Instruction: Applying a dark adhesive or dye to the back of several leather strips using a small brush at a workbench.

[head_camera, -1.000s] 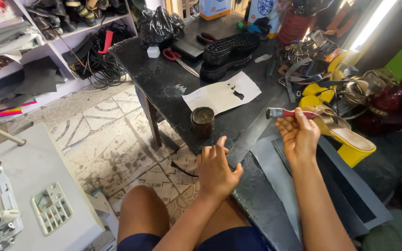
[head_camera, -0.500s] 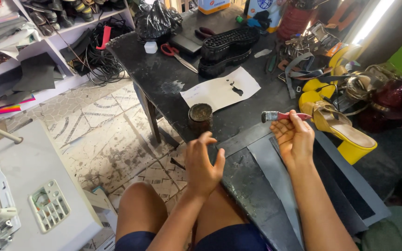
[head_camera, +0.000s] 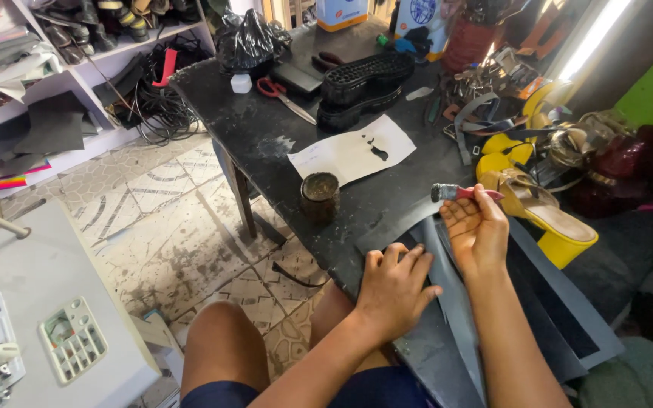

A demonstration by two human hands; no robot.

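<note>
While my left hand (head_camera: 396, 291) presses flat, fingers spread, on the dark strip (head_camera: 447, 279) at the table's near edge, I'd keep it pinned. Right of it, my right hand (head_camera: 478, 230) pinches a small red-handled brush (head_camera: 462, 193); short, even strokes suit best.

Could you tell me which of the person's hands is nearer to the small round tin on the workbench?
Left. The left hand presses the dark strip just below-right of the tin; the right hand, gripping a red-handled brush, is farther right.
</note>
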